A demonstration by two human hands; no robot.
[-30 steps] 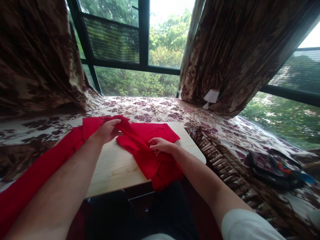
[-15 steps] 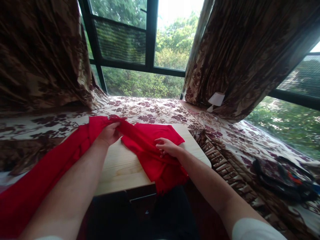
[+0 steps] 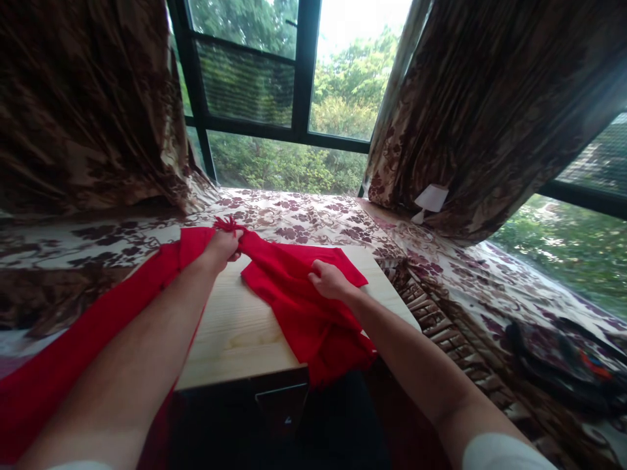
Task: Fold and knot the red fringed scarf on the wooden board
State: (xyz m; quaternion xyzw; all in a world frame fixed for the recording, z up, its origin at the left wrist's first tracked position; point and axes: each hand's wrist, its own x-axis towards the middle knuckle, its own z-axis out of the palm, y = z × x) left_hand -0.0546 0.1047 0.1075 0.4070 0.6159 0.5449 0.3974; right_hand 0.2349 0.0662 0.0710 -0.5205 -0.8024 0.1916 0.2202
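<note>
A red scarf with fringed ends lies across a pale wooden table in loose, overlapping folds. Near the table's far left corner, my left hand is closed round a gathered end of it, and the fringe sticks up past the knuckles. From there a twisted band of the cloth runs right to my right hand, whose curled fingers pinch the scarf over the spread part. More red cloth trails beneath my left forearm toward the lower left. Folds at the table's near right edge hang over it.
Behind the table a flower-patterned cover spreads below the window. A small white lamp stands at the back right, by the heavy curtain. On the right lies a dark strapped bag-like item. Dark clothing shows below the table.
My left hand has shifted slightly right with its grip, and the fringe now stands up above it. My right hand's fingers, spread before, have closed on the scarf. The view has shifted slightly.
</note>
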